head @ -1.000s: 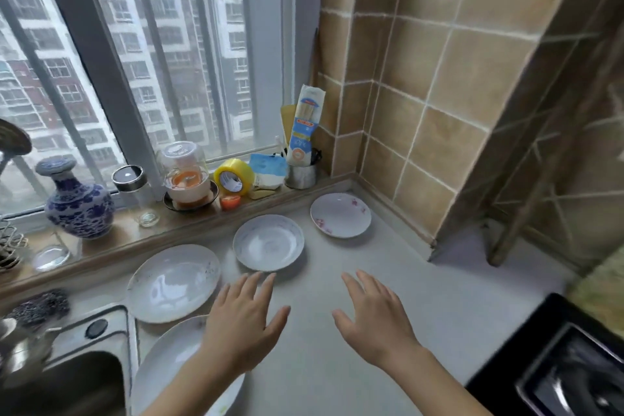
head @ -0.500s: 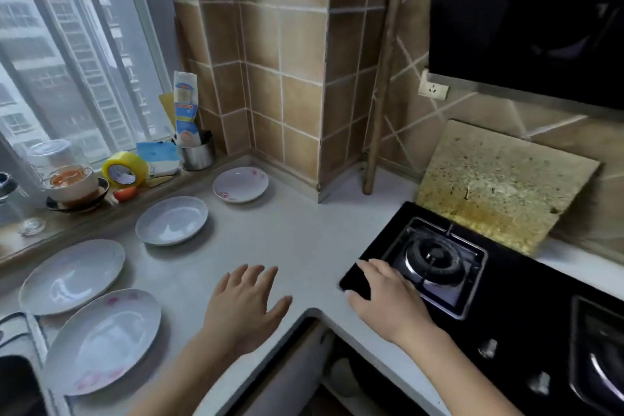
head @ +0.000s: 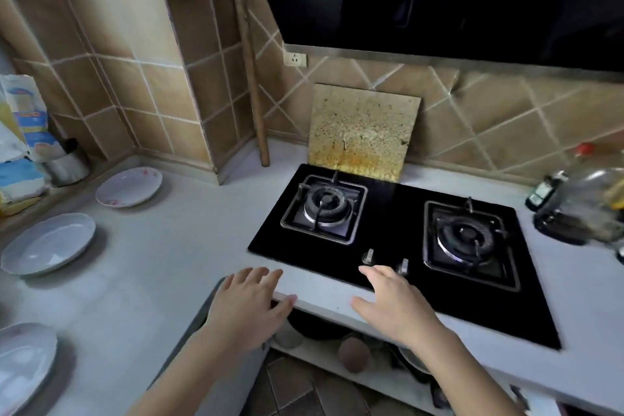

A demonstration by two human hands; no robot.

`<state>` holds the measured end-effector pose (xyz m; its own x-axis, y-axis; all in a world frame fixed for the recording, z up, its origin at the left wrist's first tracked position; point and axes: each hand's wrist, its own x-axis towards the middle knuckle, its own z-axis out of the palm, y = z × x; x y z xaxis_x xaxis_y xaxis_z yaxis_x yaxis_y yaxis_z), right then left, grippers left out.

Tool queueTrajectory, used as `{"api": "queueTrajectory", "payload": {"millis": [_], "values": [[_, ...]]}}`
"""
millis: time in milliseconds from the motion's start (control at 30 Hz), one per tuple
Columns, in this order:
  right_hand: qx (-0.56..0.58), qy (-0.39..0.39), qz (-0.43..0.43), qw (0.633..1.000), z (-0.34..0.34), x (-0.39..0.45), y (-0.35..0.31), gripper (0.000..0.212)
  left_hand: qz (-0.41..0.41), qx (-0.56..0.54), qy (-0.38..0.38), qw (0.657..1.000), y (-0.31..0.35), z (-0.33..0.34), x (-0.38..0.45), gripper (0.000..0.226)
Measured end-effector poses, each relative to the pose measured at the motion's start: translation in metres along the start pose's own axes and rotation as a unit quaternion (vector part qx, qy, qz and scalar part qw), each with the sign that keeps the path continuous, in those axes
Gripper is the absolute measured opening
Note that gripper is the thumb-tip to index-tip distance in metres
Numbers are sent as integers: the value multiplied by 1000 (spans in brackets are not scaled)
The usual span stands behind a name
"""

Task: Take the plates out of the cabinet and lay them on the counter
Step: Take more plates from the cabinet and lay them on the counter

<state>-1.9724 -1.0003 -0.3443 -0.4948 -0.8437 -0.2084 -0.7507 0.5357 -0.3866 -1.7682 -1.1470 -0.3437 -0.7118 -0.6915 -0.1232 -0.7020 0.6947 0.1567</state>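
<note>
Grey counter (head: 175, 246) with plates (head: 49, 248), left hand (head: 251, 307) and right hand (head: 395, 304) spread flat, each grip empty.

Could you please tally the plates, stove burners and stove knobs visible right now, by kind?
Plates: 3, floral plate, plain plate, plate cut off at left edge
Burners: 2, left burner, right burner
Knobs: 2, left knob, right knob
Total: 7

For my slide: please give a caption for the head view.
Both open hands hover at the counter edge beside the gas hob.
</note>
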Motion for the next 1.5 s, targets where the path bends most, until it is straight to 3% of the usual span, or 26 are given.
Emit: {"api": "queueTrajectory", "payload": {"millis": [400, 767, 1067, 1500], "values": [[44, 36, 184, 981, 23, -119, 73, 69, 186, 8, -76, 980, 86, 48, -7, 67], [157, 56, 313, 935, 48, -212, 99, 77, 259, 30, -154, 953, 133, 74, -41, 56], [150, 63, 283, 945, 61, -226, 133, 71, 221, 32, -125, 967, 154, 81, -63, 57], [127, -2, 209, 970, 64, -209, 225, 64, 136, 20, -126, 982, 223, 125, -75, 58]]}}
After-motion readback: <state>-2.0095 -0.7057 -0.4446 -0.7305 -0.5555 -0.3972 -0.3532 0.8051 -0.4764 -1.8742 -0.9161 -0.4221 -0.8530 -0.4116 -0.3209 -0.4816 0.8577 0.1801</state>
